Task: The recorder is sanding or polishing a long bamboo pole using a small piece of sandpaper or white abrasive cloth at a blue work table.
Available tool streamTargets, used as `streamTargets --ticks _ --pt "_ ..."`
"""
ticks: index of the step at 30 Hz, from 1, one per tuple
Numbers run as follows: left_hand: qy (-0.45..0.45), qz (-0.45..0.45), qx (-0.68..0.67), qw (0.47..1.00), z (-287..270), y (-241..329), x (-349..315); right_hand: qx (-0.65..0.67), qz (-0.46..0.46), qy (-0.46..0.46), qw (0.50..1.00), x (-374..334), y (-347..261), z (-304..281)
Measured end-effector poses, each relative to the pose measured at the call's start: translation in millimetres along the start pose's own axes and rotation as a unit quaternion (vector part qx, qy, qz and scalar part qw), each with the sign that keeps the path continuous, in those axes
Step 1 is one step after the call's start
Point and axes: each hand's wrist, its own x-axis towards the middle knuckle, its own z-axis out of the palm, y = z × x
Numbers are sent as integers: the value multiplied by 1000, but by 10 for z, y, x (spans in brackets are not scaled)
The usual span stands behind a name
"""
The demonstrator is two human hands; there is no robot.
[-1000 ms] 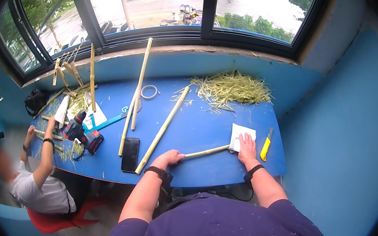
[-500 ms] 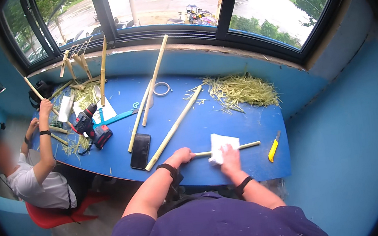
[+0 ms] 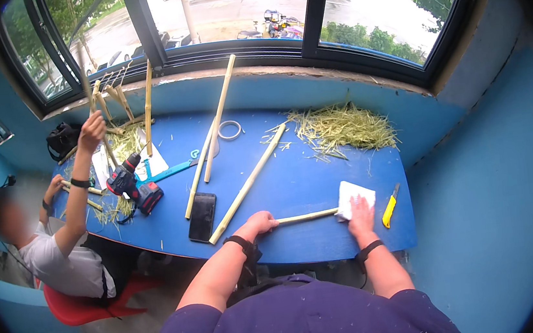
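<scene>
Close to the table's front edge, my left hand (image 3: 262, 222) is closed around the near-left end of a thin bamboo stick (image 3: 309, 216). The stick lies nearly level across the blue table (image 3: 269, 195). My right hand (image 3: 361, 218) presses a folded white cloth (image 3: 355, 195) over the stick's right end, so that end is hidden. Just right of the cloth lies a yellow utility knife (image 3: 388, 209). A longer bamboo pole (image 3: 249, 182) slants away behind my left hand, with a black phone (image 3: 202, 217) beside its near end.
Two more bamboo poles (image 3: 219, 117) lean across the table by a tape roll (image 3: 229, 130). Shavings (image 3: 343, 126) are heaped at the back right. A cordless drill (image 3: 132, 184) and a blue tool (image 3: 173, 170) lie leftward. A seated person (image 3: 70, 245) holds a stick up.
My right hand has slid the cloth rightward along the stick to its end. My left hand stays on the other end. The person at the left has raised a hand with a stick.
</scene>
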Motion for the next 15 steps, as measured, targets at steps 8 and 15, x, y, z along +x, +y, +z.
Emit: streamTargets --ticks 8,15 --pt "-53 -17 -40 998 -57 -30 83 15 21 -14 1000 105 252 -120" --pt "-40 35 55 997 -89 -32 161 28 16 -24 999 189 282 -150"
